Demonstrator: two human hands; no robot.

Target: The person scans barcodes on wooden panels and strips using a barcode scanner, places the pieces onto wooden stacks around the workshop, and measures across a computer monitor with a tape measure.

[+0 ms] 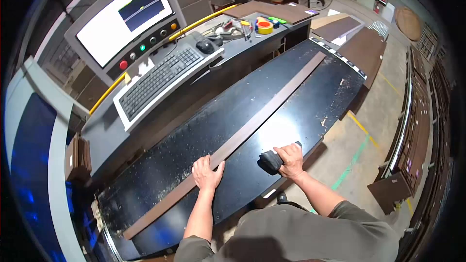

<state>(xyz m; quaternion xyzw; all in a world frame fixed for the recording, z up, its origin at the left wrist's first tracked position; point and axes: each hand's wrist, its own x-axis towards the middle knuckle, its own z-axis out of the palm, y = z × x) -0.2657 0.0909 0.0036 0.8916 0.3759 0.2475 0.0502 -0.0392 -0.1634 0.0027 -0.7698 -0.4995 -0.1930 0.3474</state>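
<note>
A long, narrow brown board strip (264,112) lies diagonally across the black tabletop (233,111). My left hand (208,172) is on the strip toward its near end, fingers over the far edge and thumb spread along the top. To the right, my right hand (290,160) is wrapped round the grip of a black handheld barcode scanner (270,162). The scanner's head points left, toward the strip, above the near side of the tabletop. The palm hides most of its handle.
Behind the table stand a keyboard (160,82), a mouse (205,45) and a lit monitor (127,17) with buttons. Tape rolls (264,27) and tools lie on the console. Wood chips dot the tabletop. Brown panels (412,136) stand stacked at right.
</note>
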